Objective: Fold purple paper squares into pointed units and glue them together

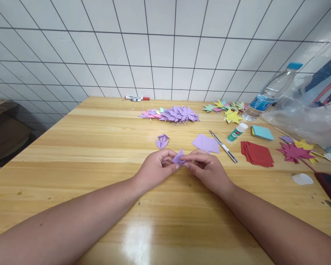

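A small folded piece of purple paper [178, 158] is held between my two hands, just above the table. My left hand [157, 166] pinches its left and lower side between thumb and fingers. From the right, my right hand [206, 167] grips its edge with thumb and forefinger. Just beyond my left hand lies another folded purple paper piece [162, 141]. Flat purple paper sheets [206, 143] rest beyond my right hand, with a utility knife [223, 146] beside them.
Purple paper leaves [179, 115] are heaped at the back. To the right are a glue stick [237, 133], red paper squares [257, 154], blue paper squares [262, 133], a water bottle [270, 94] and a white cap [302, 179]. Markers [137, 98] lie by the tiled wall.
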Motion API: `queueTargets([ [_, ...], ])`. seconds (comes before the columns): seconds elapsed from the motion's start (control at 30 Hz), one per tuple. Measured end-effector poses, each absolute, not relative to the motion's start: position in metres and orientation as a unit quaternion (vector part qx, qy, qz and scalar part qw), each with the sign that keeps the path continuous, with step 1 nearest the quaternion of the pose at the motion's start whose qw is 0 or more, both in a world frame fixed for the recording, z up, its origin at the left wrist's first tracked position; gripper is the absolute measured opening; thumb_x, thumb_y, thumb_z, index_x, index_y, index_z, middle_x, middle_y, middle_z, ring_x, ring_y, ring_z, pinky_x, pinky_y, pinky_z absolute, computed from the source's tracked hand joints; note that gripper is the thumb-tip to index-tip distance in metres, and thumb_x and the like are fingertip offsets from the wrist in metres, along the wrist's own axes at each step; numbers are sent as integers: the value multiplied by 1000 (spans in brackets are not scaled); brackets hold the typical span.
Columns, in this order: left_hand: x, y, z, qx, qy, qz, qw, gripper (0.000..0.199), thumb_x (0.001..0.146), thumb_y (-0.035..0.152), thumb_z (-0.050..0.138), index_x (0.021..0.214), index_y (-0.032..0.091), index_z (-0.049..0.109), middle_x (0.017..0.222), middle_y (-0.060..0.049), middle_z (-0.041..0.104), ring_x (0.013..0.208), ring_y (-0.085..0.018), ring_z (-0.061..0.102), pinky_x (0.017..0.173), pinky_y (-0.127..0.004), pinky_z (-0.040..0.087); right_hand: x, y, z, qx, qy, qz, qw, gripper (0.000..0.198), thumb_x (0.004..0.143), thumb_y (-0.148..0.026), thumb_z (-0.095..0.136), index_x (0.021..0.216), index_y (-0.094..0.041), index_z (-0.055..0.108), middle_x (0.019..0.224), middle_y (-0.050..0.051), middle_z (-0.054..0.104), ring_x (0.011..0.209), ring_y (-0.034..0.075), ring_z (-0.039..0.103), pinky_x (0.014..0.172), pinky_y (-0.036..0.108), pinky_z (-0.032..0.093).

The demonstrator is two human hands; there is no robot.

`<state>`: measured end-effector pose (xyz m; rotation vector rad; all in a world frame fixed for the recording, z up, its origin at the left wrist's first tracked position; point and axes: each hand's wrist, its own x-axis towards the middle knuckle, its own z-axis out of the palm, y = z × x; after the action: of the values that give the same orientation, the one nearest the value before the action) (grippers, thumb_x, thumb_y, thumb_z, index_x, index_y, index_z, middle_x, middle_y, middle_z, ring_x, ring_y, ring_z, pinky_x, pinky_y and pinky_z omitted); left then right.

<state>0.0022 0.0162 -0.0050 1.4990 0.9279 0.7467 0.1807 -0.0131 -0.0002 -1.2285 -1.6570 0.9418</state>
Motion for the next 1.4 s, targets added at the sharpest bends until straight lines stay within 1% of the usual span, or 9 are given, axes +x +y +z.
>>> queueTargets([
  [0.1,1,16,-5,646,399,316,568,19,73,26,64,88,15,59,73,-1,64,65,-11,58,62,-21,44,181,-13,0,-494,-664,376,416,15,78,-27,60,88,-22,71,76,3,57,64,12,50,56,25,39],
  [0.27,1,16,-6,652,396,316,564,20,73,25,63,90,15,59,77,-2,65,66,-11,58,63,-22,44,183,-10,-2,-502,-656,379,417,10,75,-28,64,78,-20,69,75,3,58,70,14,52,61,27,41],
  [0.47,2,14,-4,662,371,314,570,21,74,27,63,91,15,59,90,-6,67,79,-15,62,72,-27,47,181,-11,0,-518,-633,399,414,12,73,-28,64,75,-17,66,70,2,58,67,14,52,60,27,40],
  [0.77,3,14,-6,647,379,326,575,19,73,27,64,88,15,60,85,-5,67,77,-15,63,71,-26,48,180,-11,1,-513,-620,416,425,11,72,-28,64,73,-17,65,68,1,58,64,12,50,59,26,39],
  [0.97,3,14,-5,638,385,327,581,20,73,28,64,87,15,60,87,-5,68,77,-15,63,71,-25,48,180,-11,0,-499,-608,429,444,13,69,-30,68,67,-18,63,67,0,58,64,12,52,60,26,41],
  [1.03,3,14,-5,638,387,330,579,19,73,28,65,86,15,59,86,-5,67,76,-15,63,70,-25,48,180,-12,-1,-498,-613,426,440,12,70,-30,68,72,-18,65,69,0,58,65,13,52,59,26,41],
  [1.17,2,15,-5,649,380,327,573,19,74,28,63,87,16,59,83,-4,66,73,-14,62,69,-24,47,180,-13,-2,-492,-649,398,422,13,77,-25,61,85,-21,70,75,2,58,65,12,51,59,26,40],
  [1.3,2,14,-5,662,381,315,563,19,75,29,62,88,15,59,84,-4,66,75,-14,61,69,-25,47,180,-12,-2,-505,-655,370,423,10,75,-24,62,79,-21,71,75,2,58,67,13,52,60,27,40],
  [1.4,2,14,-5,669,374,306,565,20,76,29,61,89,15,59,85,-5,66,78,-15,61,71,-26,47,181,-12,-1,-520,-640,379,419,9,73,-26,64,77,-20,70,72,2,60,66,13,52,60,27,40],
])
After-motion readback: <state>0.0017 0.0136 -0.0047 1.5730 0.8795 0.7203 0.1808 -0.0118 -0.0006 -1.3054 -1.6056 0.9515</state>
